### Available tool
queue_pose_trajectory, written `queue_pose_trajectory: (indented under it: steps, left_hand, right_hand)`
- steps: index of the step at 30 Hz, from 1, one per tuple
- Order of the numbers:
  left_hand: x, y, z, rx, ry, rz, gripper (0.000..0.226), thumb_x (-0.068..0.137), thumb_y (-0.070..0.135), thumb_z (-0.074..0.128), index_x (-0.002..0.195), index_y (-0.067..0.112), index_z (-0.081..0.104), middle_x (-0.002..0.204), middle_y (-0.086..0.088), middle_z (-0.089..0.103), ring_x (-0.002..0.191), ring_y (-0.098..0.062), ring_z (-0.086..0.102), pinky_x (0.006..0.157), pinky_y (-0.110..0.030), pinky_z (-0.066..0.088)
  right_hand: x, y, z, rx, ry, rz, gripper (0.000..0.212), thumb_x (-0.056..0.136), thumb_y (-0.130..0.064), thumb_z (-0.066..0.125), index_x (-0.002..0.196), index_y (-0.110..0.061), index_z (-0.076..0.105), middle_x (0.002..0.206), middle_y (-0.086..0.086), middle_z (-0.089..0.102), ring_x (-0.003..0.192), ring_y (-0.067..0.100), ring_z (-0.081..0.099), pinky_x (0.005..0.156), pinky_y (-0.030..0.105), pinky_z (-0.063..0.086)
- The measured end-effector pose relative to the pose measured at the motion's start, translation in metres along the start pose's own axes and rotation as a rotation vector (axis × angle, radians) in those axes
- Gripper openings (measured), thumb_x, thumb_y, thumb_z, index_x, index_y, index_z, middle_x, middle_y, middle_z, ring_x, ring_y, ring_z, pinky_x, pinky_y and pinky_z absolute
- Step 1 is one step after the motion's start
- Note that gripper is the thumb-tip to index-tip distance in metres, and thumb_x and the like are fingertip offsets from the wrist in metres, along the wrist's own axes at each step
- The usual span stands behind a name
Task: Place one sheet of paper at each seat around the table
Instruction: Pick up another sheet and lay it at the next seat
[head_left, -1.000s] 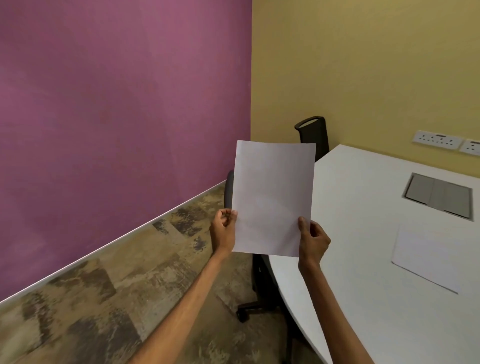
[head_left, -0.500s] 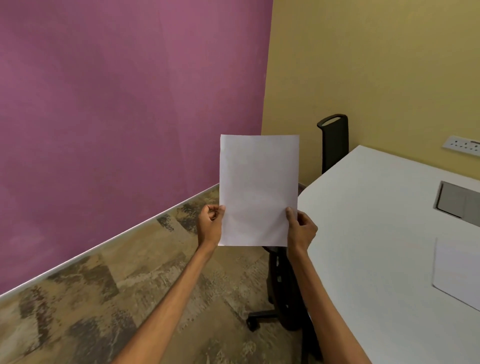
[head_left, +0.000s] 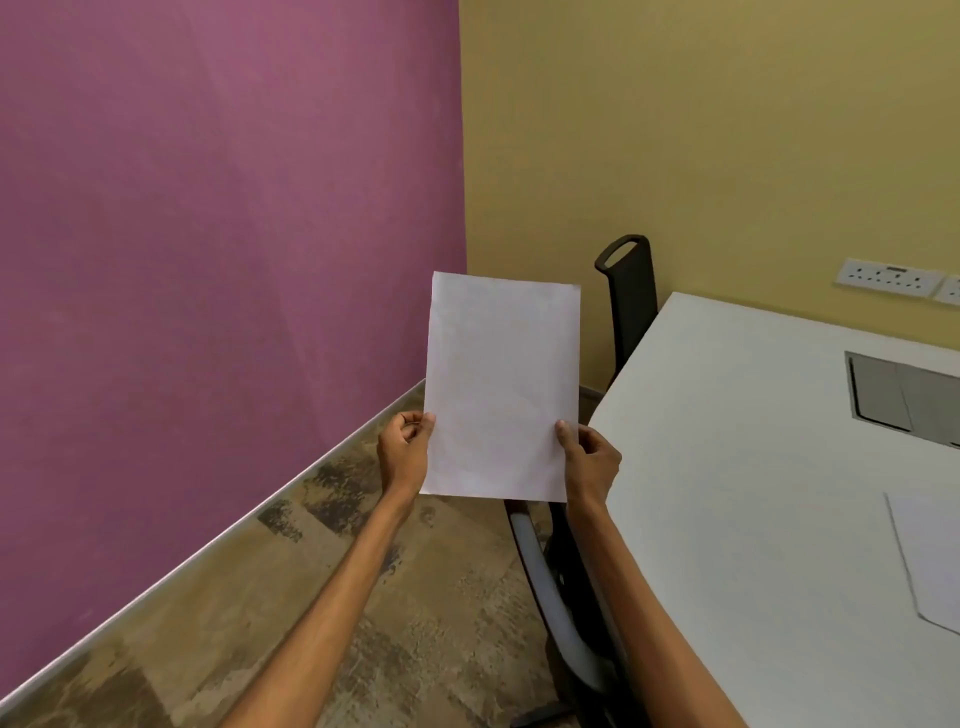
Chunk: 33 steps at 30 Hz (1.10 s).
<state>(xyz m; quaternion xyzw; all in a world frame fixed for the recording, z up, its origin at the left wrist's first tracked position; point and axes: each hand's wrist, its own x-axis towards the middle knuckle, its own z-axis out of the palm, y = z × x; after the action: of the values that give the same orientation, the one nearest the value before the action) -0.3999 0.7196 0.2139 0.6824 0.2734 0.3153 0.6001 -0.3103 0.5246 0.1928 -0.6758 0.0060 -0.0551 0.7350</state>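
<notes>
On the left a purple wall runs back to the far corner, and a pale skirting strip runs along its foot above the mottled brown carpet. The left hand reaches forward from the near edge on a bare forearm, its fingers curled and pinching the lower left edge of a white sheet of paper. The sheet is held upright in the air in front of the corner, to the left of the table and not touching it. The right hand grips the sheet's lower right edge, with the thumb lying on the near face and the fingers hidden behind the paper. Just below the sheet and the right forearm is a near chair with a grey curved arm and dark frame, standing at the table's left edge. Further off, a black chair back stands against the yellow wall beside the table's far left corner. The white table fills the right side. A grey hatch is set into its top towards the far right, and a second sheet of paper lies flat on the table at the right edge of the view, partly cut off. White wall sockets sit on the yellow wall above the table's far edge.
</notes>
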Motion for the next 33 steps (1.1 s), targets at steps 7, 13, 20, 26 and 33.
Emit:
queue_pose_trajectory:
  steps: [7, 13, 20, 26, 33]
  left_hand:
    - [0.077, -0.004, 0.074, -0.035, -0.203, -0.006, 0.021, 0.095, 0.027, 0.062, 0.098, 0.006, 0.063, 0.091, -0.008, 0.071, 0.086, -0.028, 0.068, 0.079, -0.047, 0.057]
    - [0.149, -0.007, 0.156, -0.046, -0.418, -0.021, 0.02, 0.094, 0.023, 0.064, 0.098, 0.004, 0.063, 0.094, -0.015, 0.07, 0.084, -0.025, 0.064, 0.082, -0.049, 0.056]
    - [0.197, -0.013, 0.245, -0.03, -0.717, -0.036, 0.013, 0.092, 0.02, 0.066, 0.094, 0.008, 0.064, 0.091, -0.008, 0.068, 0.086, -0.022, 0.063, 0.079, -0.039, 0.055]
    - [0.187, -0.021, 0.312, 0.015, -0.954, -0.068, 0.02, 0.091, 0.021, 0.067, 0.099, 0.003, 0.067, 0.1, -0.014, 0.07, 0.093, -0.027, 0.065, 0.087, -0.043, 0.054]
    - [0.141, -0.038, 0.364, 0.057, -1.111, -0.083, 0.02, 0.093, 0.025, 0.064, 0.099, 0.006, 0.068, 0.096, -0.004, 0.068, 0.09, -0.019, 0.062, 0.076, -0.027, 0.05]
  right_hand:
    - [0.07, 0.01, 0.007, -0.036, 0.162, 0.017, 0.024, 0.09, -0.027, 0.068, 0.097, -0.004, 0.072, 0.091, 0.005, 0.071, 0.077, 0.017, 0.065, 0.07, 0.024, 0.052]
    - [0.132, 0.015, -0.001, -0.103, 0.332, 0.052, 0.02, 0.09, -0.023, 0.067, 0.089, -0.004, 0.07, 0.087, 0.008, 0.071, 0.075, 0.022, 0.062, 0.07, 0.035, 0.052]
    - [0.166, 0.013, -0.02, -0.138, 0.568, 0.092, 0.021, 0.089, -0.023, 0.066, 0.082, -0.003, 0.068, 0.079, 0.004, 0.068, 0.07, 0.021, 0.057, 0.069, 0.036, 0.047]
    - [0.16, 0.019, -0.057, -0.143, 0.771, 0.149, 0.026, 0.089, -0.023, 0.064, 0.076, -0.001, 0.063, 0.074, 0.006, 0.063, 0.066, 0.022, 0.052, 0.065, 0.035, 0.043]
    - [0.142, 0.032, -0.109, -0.189, 0.899, 0.216, 0.035, 0.089, -0.021, 0.064, 0.058, -0.014, 0.049, 0.062, 0.0, 0.053, 0.06, 0.02, 0.043, 0.057, 0.029, 0.034]
